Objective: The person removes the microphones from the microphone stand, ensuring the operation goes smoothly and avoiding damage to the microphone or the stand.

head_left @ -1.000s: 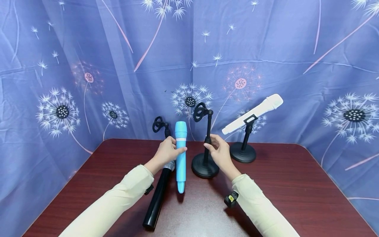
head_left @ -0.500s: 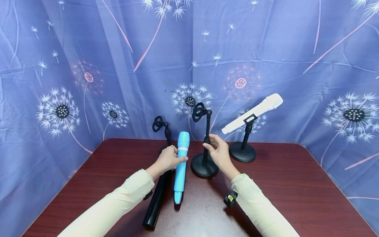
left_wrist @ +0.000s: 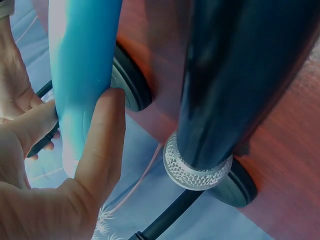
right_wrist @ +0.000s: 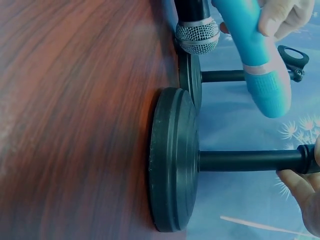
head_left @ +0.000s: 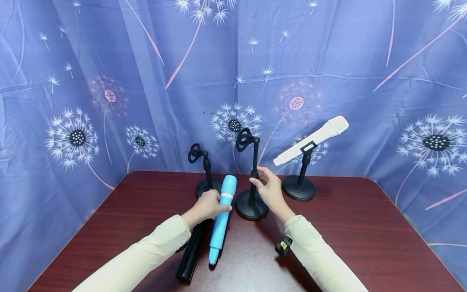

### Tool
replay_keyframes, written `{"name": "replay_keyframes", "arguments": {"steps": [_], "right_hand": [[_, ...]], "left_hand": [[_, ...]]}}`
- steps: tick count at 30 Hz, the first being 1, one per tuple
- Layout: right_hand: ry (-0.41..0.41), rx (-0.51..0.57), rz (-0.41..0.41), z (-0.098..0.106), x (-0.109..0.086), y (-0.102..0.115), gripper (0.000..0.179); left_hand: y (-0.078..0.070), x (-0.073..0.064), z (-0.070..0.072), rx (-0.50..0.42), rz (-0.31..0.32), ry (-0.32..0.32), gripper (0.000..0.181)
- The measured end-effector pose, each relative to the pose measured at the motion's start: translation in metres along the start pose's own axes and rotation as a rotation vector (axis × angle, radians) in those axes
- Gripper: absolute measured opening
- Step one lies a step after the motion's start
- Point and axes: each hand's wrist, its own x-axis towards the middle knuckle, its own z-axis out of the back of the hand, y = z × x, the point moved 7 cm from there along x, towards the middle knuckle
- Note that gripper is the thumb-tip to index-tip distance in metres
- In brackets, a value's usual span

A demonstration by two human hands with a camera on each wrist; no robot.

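Head view: we see the left hand (head_left: pixel 207 205) holding a blue microphone (head_left: pixel 221 229), tilted, above the worktop (head_left: pixel 357 239), between a black microphone (head_left: pixel 191 255) and the middle microphone stand (head_left: pixel 252 195), whose pole the right hand (head_left: pixel 270 190) grips. Farther right, we find a white microphone (head_left: pixel 311 140) seated at a slant in the clip of its stand (head_left: pixel 300 187).
Left wrist view: we note the left thumb and fingers against the blue barrel; the black microphone's mesh head (left_wrist: pixel 190 172) lies beside the left-hand stand (left_wrist: pixel 234 187).
Right wrist view: we observe the blue microphone's head apart from the worktop; the middle stand's round base rests on it.
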Motion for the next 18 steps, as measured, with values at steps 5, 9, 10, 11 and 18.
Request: {"name": "replay_keyframes", "arguments": {"steps": [5, 9, 10, 11, 18], "right_hand": [[0.013, -0.005, -0.016, 0.001, -0.003, 0.018, 0.028], [0.017, -0.006, -0.023, 0.001, -0.003, 0.020, 0.029], [0.019, -0.002, -0.024, 0.001, -0.003, 0.020, 0.028], [0.021, 0.001, -0.022, 0.001, -0.003, 0.020, 0.028], [0.015, 0.010, -0.003, -0.001, -0.001, 0.008, 0.028]], "left_hand": [[0.002, -0.002, -0.005, 0.022, -0.003, 0.021, 0.039], [0.005, -0.003, -0.009, 0.049, -0.012, 0.035, 0.045], [0.006, -0.004, -0.009, 0.058, -0.016, 0.037, 0.046], [0.006, -0.004, -0.010, 0.074, -0.022, 0.037, 0.047], [0.009, -0.006, -0.013, 0.155, -0.038, 0.044, 0.043]]}}
